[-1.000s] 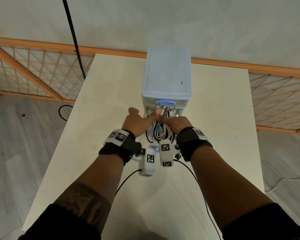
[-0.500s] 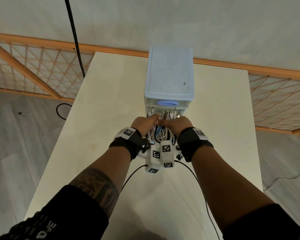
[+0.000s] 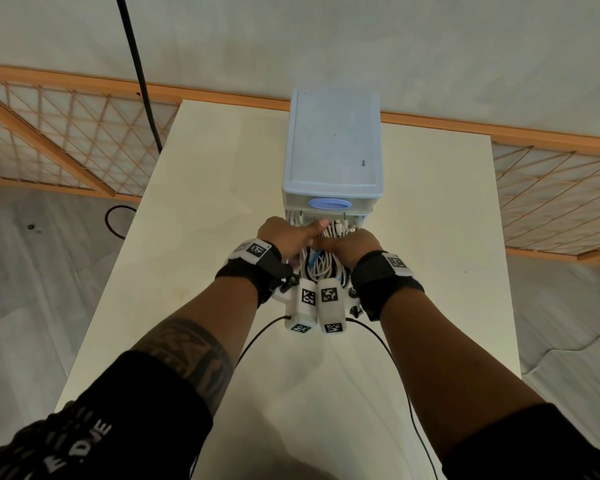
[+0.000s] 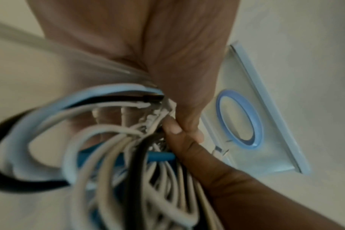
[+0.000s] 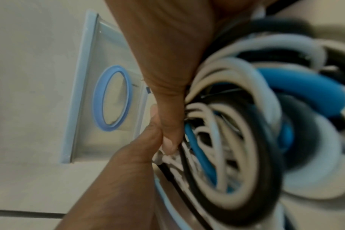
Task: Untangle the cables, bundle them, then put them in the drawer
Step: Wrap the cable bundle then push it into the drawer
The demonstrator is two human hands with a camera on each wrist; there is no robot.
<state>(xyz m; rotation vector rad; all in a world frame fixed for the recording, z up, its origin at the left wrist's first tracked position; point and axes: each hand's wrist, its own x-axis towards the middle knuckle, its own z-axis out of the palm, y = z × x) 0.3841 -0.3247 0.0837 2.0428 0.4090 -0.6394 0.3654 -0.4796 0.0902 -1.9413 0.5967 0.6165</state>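
Note:
A bundle of white, black and blue cables (image 3: 321,268) is looped between my two hands, right in front of the pale blue drawer unit (image 3: 331,150). My left hand (image 3: 303,232) grips the bundle's left side, its thumb lying across the top. From the right, my right hand (image 3: 343,242) grips the same bundle, and the two thumbs touch. The left wrist view has the cable loops (image 4: 108,147) hanging under my left hand (image 4: 185,121). The right wrist view has them coiled (image 5: 226,124) beside my right hand (image 5: 167,124). An open lower drawer (image 3: 361,221) lies under the hands, mostly hidden.
The upper drawer front with its blue ring handle (image 3: 329,204) is closed just beyond my fingers. The unit stands on a cream table (image 3: 222,202). Black camera leads (image 3: 388,355) trail from my wrists across the near table. A wooden lattice screen (image 3: 49,140) runs along the wall.
My left hand left the drawer's left side and closed on the cable bundle beside my right hand. Both hands have since stayed together on the bundle at the drawer front.

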